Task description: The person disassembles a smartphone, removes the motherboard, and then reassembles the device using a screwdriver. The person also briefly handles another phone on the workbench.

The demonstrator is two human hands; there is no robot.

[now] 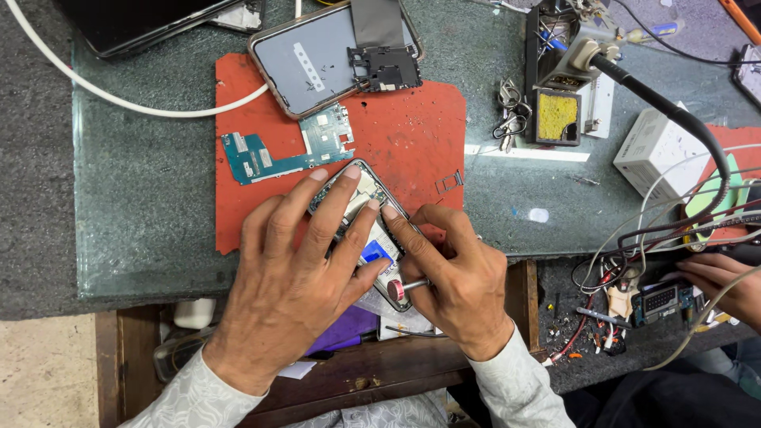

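The opened phone (366, 230) lies tilted on the near edge of the red mat (412, 135), which sits on the green worktop (143, 206), and most of it is hidden under my fingers. My left hand (297, 269) lies flat over the phone with its fingers spread, pressing down on it rather than gripping. My right hand (452, 273) is curled closed around a small screwdriver (406, 287) with a red cap, and its forefinger tip touches the inside of the phone just beside my left fingertips. Just beyond my left hand lies a blue-green circuit board (273, 154) on the mat. Farther out, another phone back shell (317, 59) lies partly on the mat's far edge, a black bracket (386, 67) resting on it. To the right, well apart, stands a soldering stand with a yellow sponge (556, 115). Another person's hand (725, 285) rests among wires at the far right.
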